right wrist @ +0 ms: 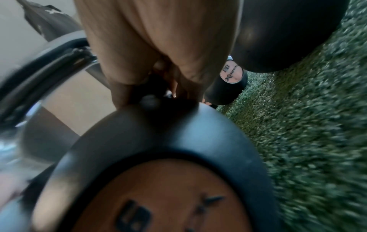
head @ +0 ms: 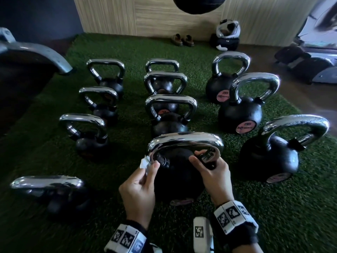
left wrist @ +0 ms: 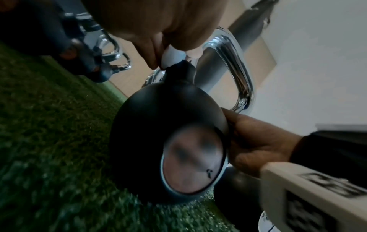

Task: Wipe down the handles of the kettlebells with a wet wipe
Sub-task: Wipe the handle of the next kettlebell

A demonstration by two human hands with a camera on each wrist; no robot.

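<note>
We see the left hand (head: 139, 189) pinching a white wet wipe (head: 145, 162) between thumb and fingers, pressed against the left foot of the chrome handle (head: 184, 141) of the nearest kettlebell (head: 179, 179). That grip is clenched on the wipe, right where the handle meets the black collar of the bell; the left wrist view shows the same pinch, the wipe (left wrist: 171, 58) squeezed at the base of the handle (left wrist: 232, 66).

The right hand (head: 212, 172) closes its grip around the opposite foot of the same handle, thumb in front and fingers wrapped behind the chrome. In the right wrist view the fingers (right wrist: 158, 47) curl down onto the dark neck of the bell, though the picture is blurred there. The bell leans toward us, its round label (left wrist: 193, 160) facing the wrists.

The kettlebell stands on green turf (head: 273, 207), directly between the two grips. Beyond the hands a row of three more bells (head: 168, 114) runs away from us; left of the left grip stands another column (head: 87, 132), with one bell (head: 49, 190) close beside that hand. Right of the right grip are three larger bells (head: 273, 150) with pink labels. Far past them all, a pair of shoes (head: 182, 40) sits by the wooden wall (head: 145, 15).
</note>
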